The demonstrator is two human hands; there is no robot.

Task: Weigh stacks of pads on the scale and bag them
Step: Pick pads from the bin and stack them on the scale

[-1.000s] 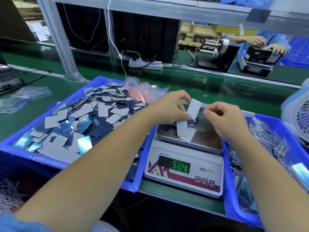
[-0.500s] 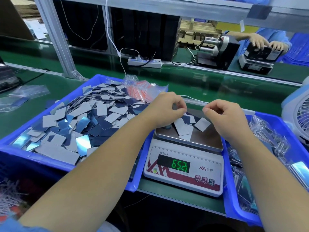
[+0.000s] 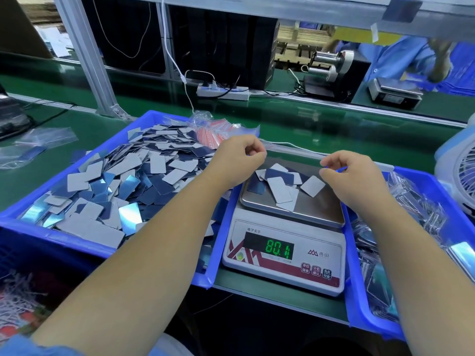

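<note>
Pads (image 3: pixel 280 185) lie in a loose, overlapping scatter on the steel pan of the scale (image 3: pixel 282 253), some grey side up and some dark blue, and the green readout shows about 80.1. Only the head view is given. Over the back of the pan the left hand (image 3: pixel 237 160) hangs with its fingers curled in and nothing visible between them; the right hand (image 3: pixel 352 176) hovers at the pan's right edge, fingers also curled, thumb near the fingertips, and no pad can be seen in it. The left bin (image 3: pixel 38 222) holds the big heap of loose pads, with a bag of red-striped pieces at its far corner; the right bin (image 3: pixel 365 307) holds filled clear bags.

To do this step well, I would keep both hands off the pan until the number settles, then add or lift single pads to reach the target. Pads overhanging the rim should be nudged inward first, so none slips off.
</note>
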